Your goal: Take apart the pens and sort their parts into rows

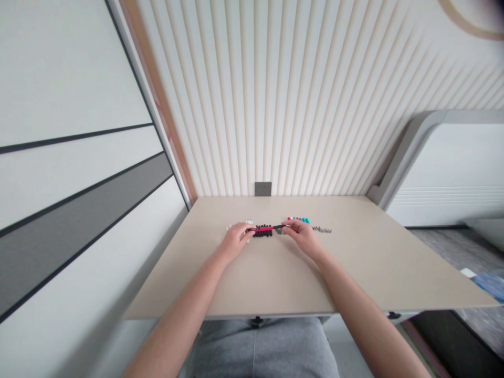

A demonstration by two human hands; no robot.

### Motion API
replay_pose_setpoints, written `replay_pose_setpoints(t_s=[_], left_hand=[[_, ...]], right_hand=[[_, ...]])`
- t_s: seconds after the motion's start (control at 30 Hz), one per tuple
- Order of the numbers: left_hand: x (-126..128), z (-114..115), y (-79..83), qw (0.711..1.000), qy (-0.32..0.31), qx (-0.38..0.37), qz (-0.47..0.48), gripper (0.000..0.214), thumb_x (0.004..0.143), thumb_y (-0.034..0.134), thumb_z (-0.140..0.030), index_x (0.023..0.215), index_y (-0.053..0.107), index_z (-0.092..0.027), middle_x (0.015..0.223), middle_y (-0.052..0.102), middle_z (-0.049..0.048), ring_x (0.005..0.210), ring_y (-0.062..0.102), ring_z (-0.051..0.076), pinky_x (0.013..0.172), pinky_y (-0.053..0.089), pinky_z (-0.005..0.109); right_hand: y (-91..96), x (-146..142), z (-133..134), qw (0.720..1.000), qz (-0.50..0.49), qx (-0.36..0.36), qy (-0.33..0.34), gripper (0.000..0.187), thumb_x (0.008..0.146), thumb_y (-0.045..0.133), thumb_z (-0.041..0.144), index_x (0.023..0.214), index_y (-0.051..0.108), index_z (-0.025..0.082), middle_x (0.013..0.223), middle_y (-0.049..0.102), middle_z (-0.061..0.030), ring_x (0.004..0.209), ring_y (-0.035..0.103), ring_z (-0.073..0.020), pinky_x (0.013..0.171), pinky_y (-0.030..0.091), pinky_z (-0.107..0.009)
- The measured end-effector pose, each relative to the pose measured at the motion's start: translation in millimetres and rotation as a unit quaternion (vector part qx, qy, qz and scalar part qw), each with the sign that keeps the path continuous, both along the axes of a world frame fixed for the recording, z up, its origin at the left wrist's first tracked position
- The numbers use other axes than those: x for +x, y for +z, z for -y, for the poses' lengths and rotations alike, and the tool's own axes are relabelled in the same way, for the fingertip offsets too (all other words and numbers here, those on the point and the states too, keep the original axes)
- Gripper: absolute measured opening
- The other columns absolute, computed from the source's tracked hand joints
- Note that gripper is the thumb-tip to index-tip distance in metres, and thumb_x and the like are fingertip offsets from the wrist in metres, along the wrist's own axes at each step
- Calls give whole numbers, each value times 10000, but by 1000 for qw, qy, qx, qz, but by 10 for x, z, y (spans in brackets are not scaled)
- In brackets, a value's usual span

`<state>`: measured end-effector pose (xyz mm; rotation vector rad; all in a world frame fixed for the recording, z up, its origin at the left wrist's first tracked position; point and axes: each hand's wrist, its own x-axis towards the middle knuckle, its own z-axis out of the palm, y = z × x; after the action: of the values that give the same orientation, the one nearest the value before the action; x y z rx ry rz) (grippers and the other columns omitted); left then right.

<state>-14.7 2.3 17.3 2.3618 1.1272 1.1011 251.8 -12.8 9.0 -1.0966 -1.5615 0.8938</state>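
Above the far middle of the table, a slim pen-like stick (264, 228), pinkish red with black ends, is held level between my two hands. My left hand (237, 237) pinches its left end. On its right end, my right hand (302, 234) closes with thumb and fingers. Just below the stick lie rows of small black cylindrical pieces (263, 231), partly covered by it. White or clear small parts (249, 222) are behind my left hand, partly hidden. Beyond my right hand sit small teal and red pieces (302, 219). A row of thin dark grey pieces (323, 229) lies to its right.
The beige table (275, 283) reaches back to a ribbed white wall (244, 105) with a dark socket (263, 189). A white and grey cabinet (79, 184) stands at the left. At the right is a pale bed headboard (452, 163).
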Motion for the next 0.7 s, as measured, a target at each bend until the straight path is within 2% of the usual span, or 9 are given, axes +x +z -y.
replay_pose_setpoints(t_s=[0.07, 0.13, 0.2, 0.27, 0.4, 0.47, 0.53, 0.6, 0.7], left_hand=[[6, -2, -3, 1000, -5, 5, -2, 204, 950, 504, -329, 1030, 653, -214, 971, 699, 55, 917, 645, 185, 881, 489, 331], [11, -7, -6, 1000, -7, 10, -7, 195, 951, 506, -322, 1019, 652, -212, 964, 697, 51, 904, 644, 182, 859, 489, 322], [13, -15, -9, 1000, -5, 14, -15, 187, 950, 508, -313, 1014, 651, -212, 957, 696, 47, 893, 644, 181, 841, 490, 318], [11, -22, -9, 1000, 7, 19, -17, 185, 950, 504, -302, 1021, 648, -211, 962, 696, 47, 904, 644, 185, 845, 489, 322], [1, -25, 1, 999, 18, 24, -11, 192, 953, 489, -287, 1044, 643, -216, 1002, 696, 48, 945, 644, 193, 866, 487, 328], [-1, -21, 5, 1000, 16, 24, -7, 188, 951, 492, -281, 1043, 643, -217, 998, 698, 46, 945, 646, 193, 867, 487, 326], [1, -18, 6, 1000, 13, 24, -1, 182, 948, 500, -278, 1038, 644, -215, 985, 698, 45, 931, 647, 190, 862, 488, 321], [7, -16, 3, 1000, 7, 23, 2, 173, 945, 509, -281, 1022, 648, -211, 962, 697, 43, 901, 648, 184, 845, 492, 313], [17, -13, 1, 1000, -5, 18, -2, 166, 942, 517, -284, 1000, 655, -210, 942, 697, 39, 876, 649, 177, 830, 494, 307]], right_hand=[[22, -3, 22, 999, 40, -4, -12, 345, 843, 582, 503, 864, 678, 172, 748, 687, -41, 716, 626, -185, 694, 472, -308], [34, -10, 38, 995, 94, -18, -22, 441, 886, 497, 535, 692, 664, 176, 675, 669, -42, 643, 601, -177, 644, 457, -300], [32, -17, 41, 992, 122, -25, -27, 525, 917, 424, 549, 611, 640, 181, 647, 660, -48, 629, 597, -179, 643, 455, -303], [19, -18, 30, 993, 119, -9, -26, 495, 924, 413, 538, 700, 670, 179, 701, 676, -52, 682, 613, -187, 678, 464, -307], [-7, -9, 3, 995, 93, 35, -29, 381, 853, 566, 491, 1059, 663, 185, 871, 688, -53, 789, 616, -187, 726, 472, -304], [-9, -9, 3, 995, 94, 36, -27, 377, 823, 613, 469, 1076, 658, 192, 930, 689, -56, 818, 614, -186, 741, 471, -304], [-3, -15, 12, 993, 110, 26, -21, 330, 826, 610, 467, 999, 681, 196, 912, 693, -50, 797, 611, -186, 726, 467, -303], [5, -23, 25, 992, 128, 10, -13, 331, 864, 551, 487, 835, 697, 191, 810, 691, -43, 739, 609, -185, 700, 459, -304], [14, -31, 41, 991, 132, -17, -9, 522, 929, 414, 519, 599, 640, 184, 680, 671, -53, 677, 612, -187, 694, 456, -313]])
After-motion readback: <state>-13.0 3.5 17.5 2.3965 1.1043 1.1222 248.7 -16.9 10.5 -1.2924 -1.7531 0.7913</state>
